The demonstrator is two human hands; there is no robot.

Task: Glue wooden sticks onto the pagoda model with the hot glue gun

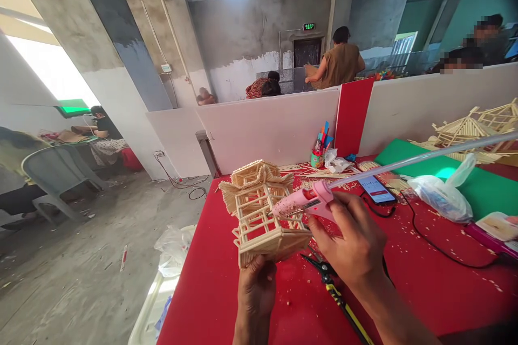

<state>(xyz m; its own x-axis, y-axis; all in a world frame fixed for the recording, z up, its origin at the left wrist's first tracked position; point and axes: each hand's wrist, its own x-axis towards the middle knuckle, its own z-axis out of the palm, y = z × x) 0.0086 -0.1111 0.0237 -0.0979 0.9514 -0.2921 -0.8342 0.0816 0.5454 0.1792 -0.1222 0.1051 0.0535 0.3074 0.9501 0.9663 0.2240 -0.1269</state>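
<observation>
My left hand (257, 287) grips the base of a small pavilion model (263, 232) built of pale wooden sticks, holding it tilted above the red table. My right hand (354, 240) is wrapped around a pink hot glue gun (299, 200), and a long clear glue stick (408, 157) sticks out of its back end. The gun's nozzle points at the open stick frame of the model, close to its side; whether the tip touches is hard to tell. Below my hands, pliers (338, 296) with yellow-black handles lie on the table, partly hidden by my right wrist.
On the red table (210, 291) are a phone (377, 188), a cup of markers (318, 158), a plastic bag (443, 191), cables and scattered wood bits. More stick models (471, 129) stand by a green board (408, 157). A white partition (267, 137) borders the back; several people are beyond it.
</observation>
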